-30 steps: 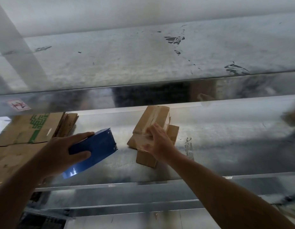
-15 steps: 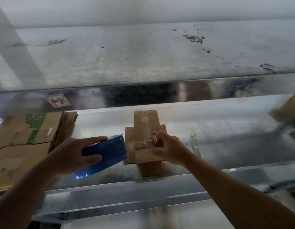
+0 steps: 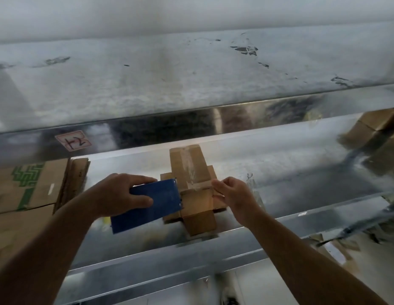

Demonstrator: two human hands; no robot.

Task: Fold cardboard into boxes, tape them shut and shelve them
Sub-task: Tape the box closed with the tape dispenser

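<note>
A small brown cardboard box lies on the metal shelf with side flaps spread out, clear tape across its top. My left hand grips a blue tape dispenser, whose toothed edge touches the box's left side. My right hand is at the box's right side, its fingers pinching the end of a strip of tape stretched across the box.
Flattened cardboard sheets with green print are stacked at the shelf's left. More brown boxes sit at the far right. A label is stuck on the upper shelf's front lip. The shelf's front rail runs below my arms.
The box has turned square to me and slid nearer the shelf's front. My left hand brought the dispenser right against the box. My right hand moved from the box's top to its right side.
</note>
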